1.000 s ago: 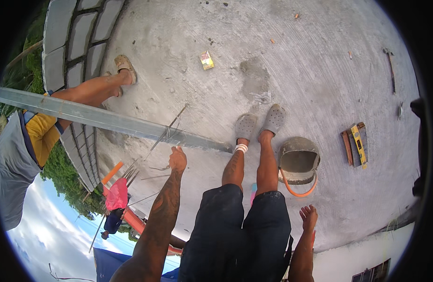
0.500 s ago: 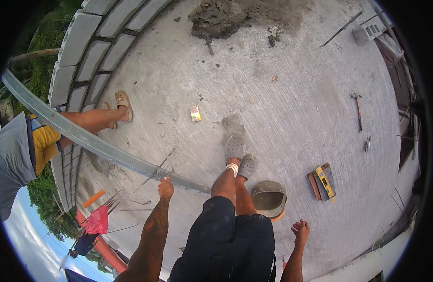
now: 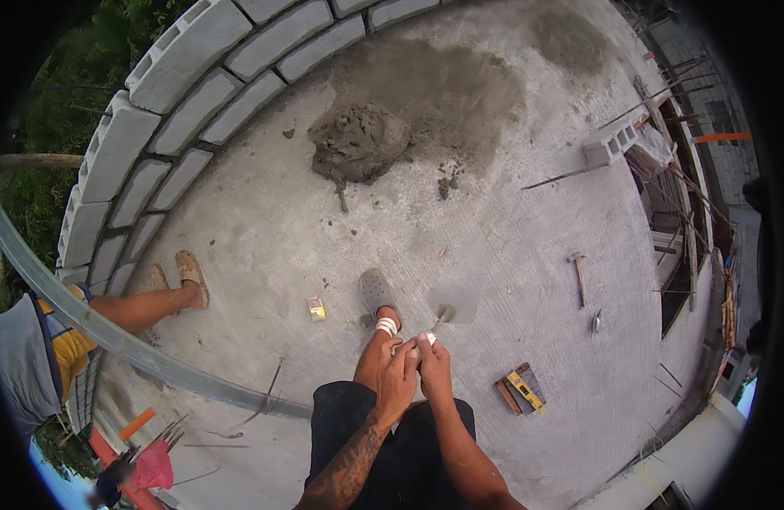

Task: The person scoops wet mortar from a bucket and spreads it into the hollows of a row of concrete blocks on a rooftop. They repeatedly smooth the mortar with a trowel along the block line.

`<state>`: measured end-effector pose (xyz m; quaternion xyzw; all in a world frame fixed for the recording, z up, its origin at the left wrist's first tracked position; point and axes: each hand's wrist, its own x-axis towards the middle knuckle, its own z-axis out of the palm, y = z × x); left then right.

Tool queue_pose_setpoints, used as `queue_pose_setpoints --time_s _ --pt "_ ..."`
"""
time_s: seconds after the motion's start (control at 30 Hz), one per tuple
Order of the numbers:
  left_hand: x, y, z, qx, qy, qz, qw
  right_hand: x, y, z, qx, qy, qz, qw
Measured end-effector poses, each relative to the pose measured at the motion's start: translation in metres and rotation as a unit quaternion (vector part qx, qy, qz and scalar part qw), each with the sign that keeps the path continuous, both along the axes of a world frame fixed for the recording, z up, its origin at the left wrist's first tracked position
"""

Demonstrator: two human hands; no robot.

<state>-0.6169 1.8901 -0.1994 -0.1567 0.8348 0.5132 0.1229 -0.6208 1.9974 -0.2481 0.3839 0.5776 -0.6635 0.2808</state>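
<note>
A trowel [image 3: 457, 303] with a flat grey blade and a pale handle end points away from me over the floor. Around its handle, my right hand [image 3: 435, 371] is closed. My left hand [image 3: 396, 379] presses up against the right one, its fingers curled in near the handle. Whatever those left fingers pinch is hidden. Both hands are in front of my dark shorts, just above my grey clog [image 3: 377, 291].
A long metal bar [image 3: 167, 361] crosses on the left, in front of another person [image 3: 26, 365]. Beyond lie a mortar heap [image 3: 354, 144] and a block wall [image 3: 192, 110]. To the right are a hammer [image 3: 580, 279], a yellow level [image 3: 525, 391] and a hollow block [image 3: 610, 143].
My hands have come together at the middle, the left from beside the metal bar, and the trowel now shows in the right. The bucket beside my feet is out of sight. The view has shifted.
</note>
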Motion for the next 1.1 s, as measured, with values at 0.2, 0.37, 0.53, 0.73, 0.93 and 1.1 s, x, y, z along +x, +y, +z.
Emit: queue_pose_setpoints --time_s 0.2,0.37,0.53,0.73,0.93,1.1 --pt "-0.054 -0.037 -0.019 0.02 -0.044 -0.004 0.999 -0.124 0.049 -0.02 0.026 -0.02 -0.097 0.995" --pt "-0.081 -0.077 -0.036 0.051 -0.208 -0.072 0.974 -0.221 0.088 -0.032 0.06 -0.123 -0.11 0.984" --pt "-0.149 -0.079 -0.035 -0.003 -0.224 -0.112 0.968 -0.281 0.097 -0.085 0.052 0.02 -0.028 0.998" --pt "-0.241 -0.092 -0.057 0.003 -0.282 -0.059 0.958 -0.387 0.034 -0.181 0.166 -0.137 0.015 0.976" --pt "-0.282 -0.115 -0.126 -0.007 -0.34 -0.003 0.941 -0.459 -0.043 -0.288 0.298 0.057 0.3 0.904" --pt "-0.281 -0.133 -0.171 -0.014 -0.395 -0.077 0.915 -0.449 -0.013 -0.343 0.317 -0.018 0.29 0.903"
